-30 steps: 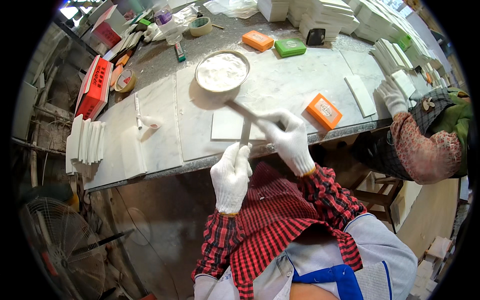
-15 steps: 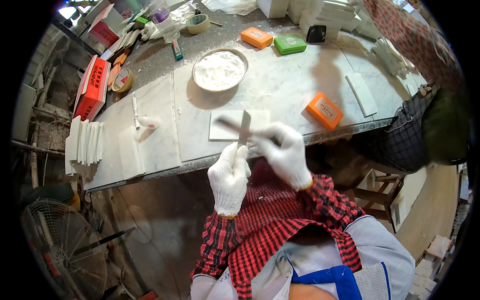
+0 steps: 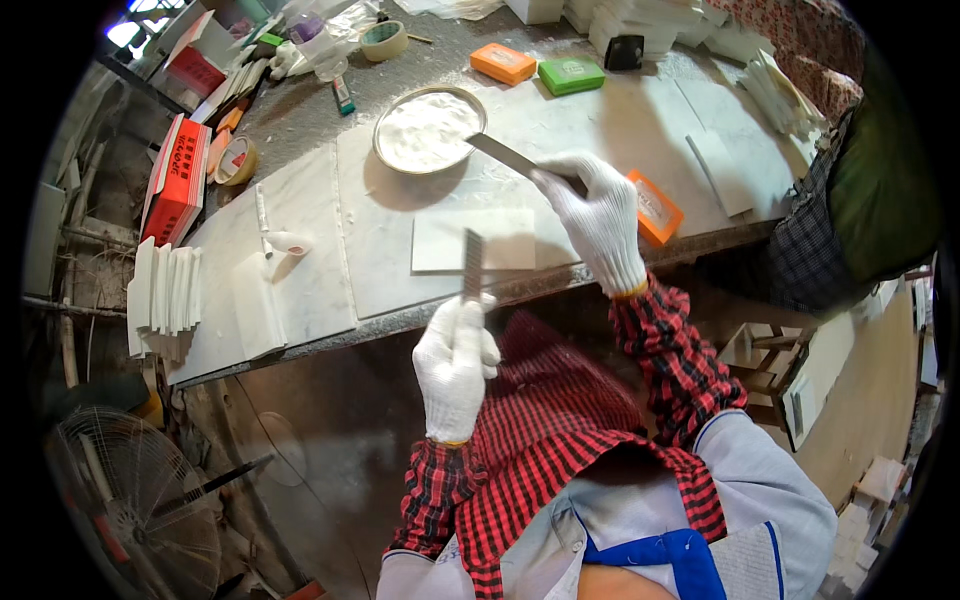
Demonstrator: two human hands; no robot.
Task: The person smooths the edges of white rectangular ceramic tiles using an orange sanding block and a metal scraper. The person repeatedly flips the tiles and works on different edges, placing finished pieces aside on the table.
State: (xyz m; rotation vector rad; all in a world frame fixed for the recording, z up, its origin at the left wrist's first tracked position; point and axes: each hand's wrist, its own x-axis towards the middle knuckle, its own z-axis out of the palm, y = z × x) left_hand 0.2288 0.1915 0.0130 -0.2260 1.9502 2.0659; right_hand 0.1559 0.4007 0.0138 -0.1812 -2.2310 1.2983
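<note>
My left hand (image 3: 452, 365), in a white knitted glove, is closed round the lower end of a narrow grey strip with slanting stripes (image 3: 472, 262), which points up. A flat metal blade (image 3: 503, 155) is gripped in my gloved right hand (image 3: 597, 220). Its far end meets the right rim of a round metal bowl (image 3: 410, 171) of white powder (image 3: 428, 125). Between the bowl and my left hand, a white rectangular slab (image 3: 440, 243) lies flat on the pale marbled tabletop (image 3: 310, 215).
Orange boxes (image 3: 655, 208) (image 3: 503, 64) and a green box (image 3: 571, 75) lie on the table. White slabs (image 3: 165, 285) stand at left, near a red box (image 3: 178, 180). A caged fan (image 3: 125, 500) is lower left. Another person in dark checked clothing (image 3: 815, 255) is at right.
My right hand has moved away from the left, up and to the right, bringing its blade to the bowl's rim. The left hand stays nearly in place; the other person's patterned sleeve has drawn back.
</note>
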